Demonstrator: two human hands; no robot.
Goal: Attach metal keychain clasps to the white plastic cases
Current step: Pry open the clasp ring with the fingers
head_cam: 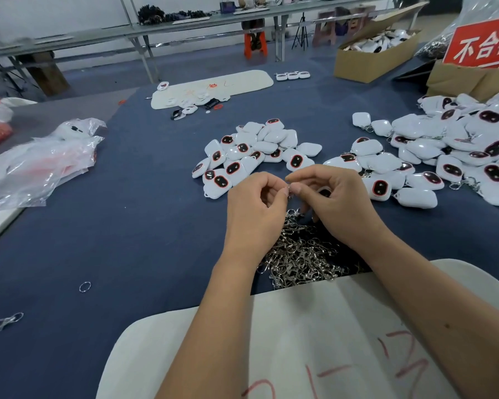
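Nearest the viewer, a white board (pixel 314 341) with red marks lies under both forearms. Just beyond its edge a heap of metal keychain clasps (pixel 303 251) rests on the blue cloth-covered table (pixel 144 226); two stray rings (pixel 84 286) and (pixel 7 321) lie well apart to the left.

Above the heap, the left hand (pixel 254 205) and right hand (pixel 340 203) meet fingertip to fingertip. The left thumb and forefinger pinch one clasp (pixel 290 191). The right fingers curl round a white plastic case (pixel 324 192), of which only a dark sliver shows, and their tips close on the same clasp.

Judgement on handling: the clasp is small, light, stiff and smooth, so it probably slips easily; a fingertip pinch on its body, leaving the ring free, appears best. The case looks rigid, light and glossy, best gripped across its flat faces with its small loop exposed.

Beyond the hands lies a pile of cases without clasps (pixel 251 151). To the right spreads a larger pile of cases (pixel 444 156), several with clasps visibly attached. Crumpled clear plastic bags (pixel 41 165) sit at left. Farther off lie a second white board (pixel 213 87), a cardboard box (pixel 372 53) of cases, and a red sign (pixel 481 41).
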